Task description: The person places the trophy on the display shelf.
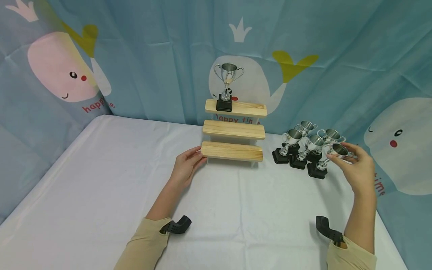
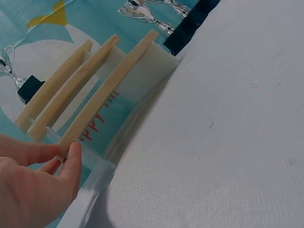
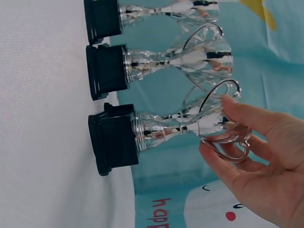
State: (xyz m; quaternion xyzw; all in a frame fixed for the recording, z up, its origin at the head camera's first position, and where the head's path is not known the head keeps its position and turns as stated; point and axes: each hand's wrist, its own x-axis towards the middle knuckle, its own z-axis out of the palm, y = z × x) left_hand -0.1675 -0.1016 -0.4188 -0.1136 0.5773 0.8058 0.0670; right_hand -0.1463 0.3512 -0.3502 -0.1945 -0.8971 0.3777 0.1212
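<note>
"Where was the trophy (image 1: 323, 164) that the person was handling?"

"At the right front corner of a tight cluster, on the right of the counter (image 1: 256, 217). The right hand (image 1: 360, 168) reached it from its right side and pinched the cup between thumb and fingers, up by the handles. Its black base pointed down, below the fingers."

"Was that base touching the counter?"

"I couldn't tell for certain."

"And the other trophies (image 1: 314, 142)?"

"Four stood just beyond it and to its left, so the right hand was at the outer edge of the group."

"What about the left hand (image 1: 186, 167)?"

"It was well apart from the cluster, over at the wooden stand (image 1: 233, 130). Thumb and fingers pinched the left end of the lowest shelf (image 1: 233, 151)."

"So the stand lay between the hands?"

"Yes, touching the left one, with the cluster between it and the right one. A lone trophy (image 1: 227, 77) stood upright near the left end of the top shelf (image 1: 249, 109), above and beyond the left hand, in front of the blue curtain (image 1: 152, 67)."
</note>
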